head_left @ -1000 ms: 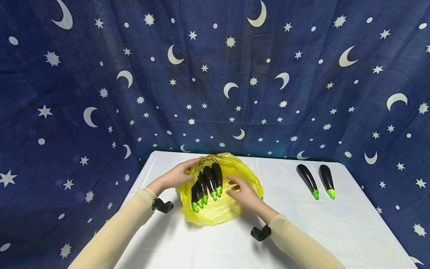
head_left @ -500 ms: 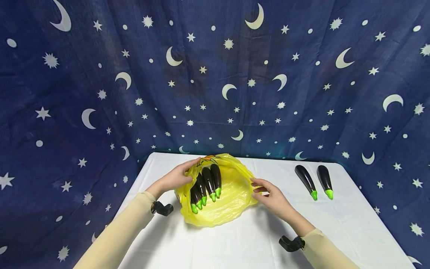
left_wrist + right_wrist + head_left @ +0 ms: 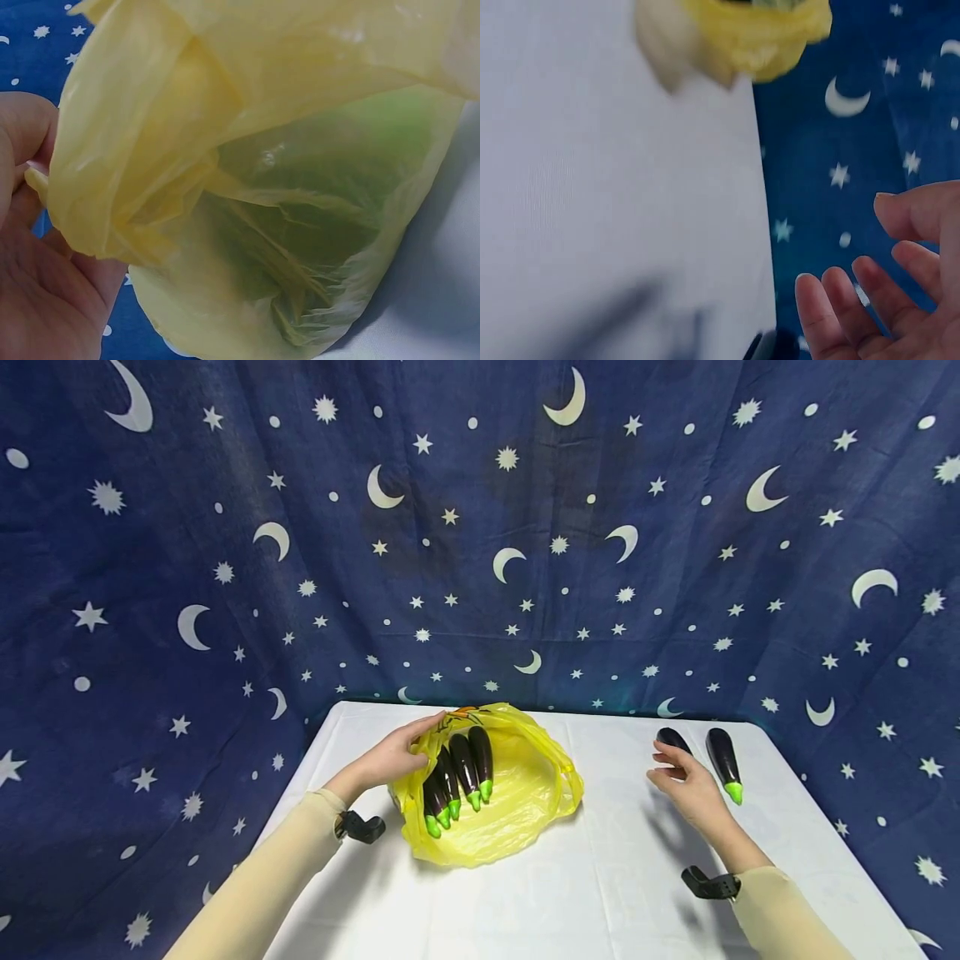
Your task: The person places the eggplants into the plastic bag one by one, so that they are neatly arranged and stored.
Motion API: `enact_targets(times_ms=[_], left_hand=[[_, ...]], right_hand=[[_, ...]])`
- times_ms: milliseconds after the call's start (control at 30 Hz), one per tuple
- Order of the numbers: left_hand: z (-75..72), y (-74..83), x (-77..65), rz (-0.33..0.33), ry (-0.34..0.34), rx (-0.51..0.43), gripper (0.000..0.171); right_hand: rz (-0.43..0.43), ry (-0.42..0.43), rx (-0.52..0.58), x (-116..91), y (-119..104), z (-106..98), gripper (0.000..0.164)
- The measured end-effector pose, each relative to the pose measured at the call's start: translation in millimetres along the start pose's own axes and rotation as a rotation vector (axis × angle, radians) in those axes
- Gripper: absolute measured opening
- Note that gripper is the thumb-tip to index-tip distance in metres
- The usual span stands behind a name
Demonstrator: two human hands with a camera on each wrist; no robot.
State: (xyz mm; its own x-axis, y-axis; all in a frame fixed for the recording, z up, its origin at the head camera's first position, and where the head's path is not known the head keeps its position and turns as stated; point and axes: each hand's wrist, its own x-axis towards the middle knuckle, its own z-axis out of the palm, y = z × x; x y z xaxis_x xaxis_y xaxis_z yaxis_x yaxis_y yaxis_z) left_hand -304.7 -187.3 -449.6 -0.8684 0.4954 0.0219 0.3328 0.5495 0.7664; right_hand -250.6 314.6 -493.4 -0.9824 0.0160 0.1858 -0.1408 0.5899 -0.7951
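With my left hand [image 3: 390, 762] I hold the left edge of the bag [image 3: 517, 828], the thin plastic caught between thumb and fingers, so that its mouth gapes toward me on the table [image 3: 480, 914]. Inside, along the left wall, lie five aubergines [image 3: 467, 768] by my count of the stems, side by side with their green ends my way; the right part of the bag has room to spare. My right hand [image 3: 693, 792] is well apart from it, over the left loose aubergine [image 3: 672, 739], hiding all but its dark, rounded far end. Those fingers are loosely bent, thumb standing away from them, and they grip nothing; whether a fingertip touches the skin I cannot tell. The right loose aubergine [image 3: 724, 762] lies just beside, untouched, stem toward me. I judge the step in hand to be reaching for the left one, just short of the grasp. The next move calls for lowering my fingers round its body and closing them firmly, since the glossy skin may slip, while my other hand keeps the mouth spread.
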Motion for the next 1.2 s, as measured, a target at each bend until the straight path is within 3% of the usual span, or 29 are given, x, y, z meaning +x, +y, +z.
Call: enact_targets(times_ms=[533, 767, 1200], left_hand=[[-1.7, -0.6, 0.0, 0.009, -0.004, 0.003, 0.08], [-1.2, 0.9, -0.6, 0.038, -0.004, -0.013, 0.08], [-1.0, 4.3, -0.6, 0.033, -0.013, -0.006, 0.08]], right_hand=[[0.119, 0.031, -0.215, 18, 49, -33, 0.071], [0.202, -0.027, -0.239, 24, 50, -42, 0.08], [0.248, -0.151, -0.311, 51, 65, -51, 0.083]])
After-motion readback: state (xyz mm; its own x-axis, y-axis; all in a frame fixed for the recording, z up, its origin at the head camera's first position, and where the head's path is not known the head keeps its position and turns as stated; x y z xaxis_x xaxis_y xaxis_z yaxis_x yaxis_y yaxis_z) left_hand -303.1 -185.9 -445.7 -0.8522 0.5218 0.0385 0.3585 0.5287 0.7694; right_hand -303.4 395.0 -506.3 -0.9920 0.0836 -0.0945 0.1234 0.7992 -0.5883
